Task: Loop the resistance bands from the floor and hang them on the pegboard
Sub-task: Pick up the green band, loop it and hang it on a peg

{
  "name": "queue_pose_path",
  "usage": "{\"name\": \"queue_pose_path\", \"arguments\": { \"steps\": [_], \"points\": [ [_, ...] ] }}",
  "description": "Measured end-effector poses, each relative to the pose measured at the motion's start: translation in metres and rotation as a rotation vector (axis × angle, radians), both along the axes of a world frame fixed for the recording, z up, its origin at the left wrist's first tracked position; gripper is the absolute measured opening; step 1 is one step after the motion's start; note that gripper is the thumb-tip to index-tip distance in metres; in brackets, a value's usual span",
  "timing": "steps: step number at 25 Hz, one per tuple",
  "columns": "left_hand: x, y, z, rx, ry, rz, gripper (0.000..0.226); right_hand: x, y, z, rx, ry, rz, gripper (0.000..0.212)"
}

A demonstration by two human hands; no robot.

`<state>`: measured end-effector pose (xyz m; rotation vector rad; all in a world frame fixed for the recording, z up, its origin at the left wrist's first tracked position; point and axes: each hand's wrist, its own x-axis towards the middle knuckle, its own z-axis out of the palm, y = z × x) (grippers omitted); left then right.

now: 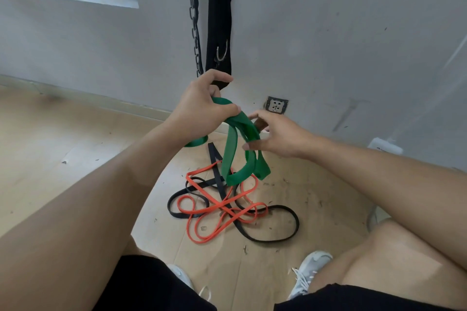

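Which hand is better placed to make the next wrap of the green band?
Probably the right hand: its fingers touch the wide green rubber band, while the left hand pinches the gathered top.

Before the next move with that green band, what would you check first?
1. Left hand grips the green band: ok.
2. Right hand has hold of the band: cannot tell; its fingers lie at the coils.
3. Band gathered into neat loops: not ok; loose ends dangle.
4. Band free of the orange band and black band on the floor: cannot tell.
5. Pegboard in view: not ok.
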<state>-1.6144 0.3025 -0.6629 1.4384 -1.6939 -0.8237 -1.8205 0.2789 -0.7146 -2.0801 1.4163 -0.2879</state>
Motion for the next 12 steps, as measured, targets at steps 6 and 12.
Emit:
{"name": "queue_pose_path", "arguments": {
  "steps": [6,12],
  "points": [
    [-0.001,-0.001,0.0,-0.038,-0.095,0.032,0.051,-0.008,-0.008,-0.003,-0.024,0.009,-0.036,0.037],
    [-0.002,0.0,0.003,0.066,0.038,0.031,0.05,-0.017,-0.007,-0.008,0.113,-0.098,0.072,0.031]
  ]
}}
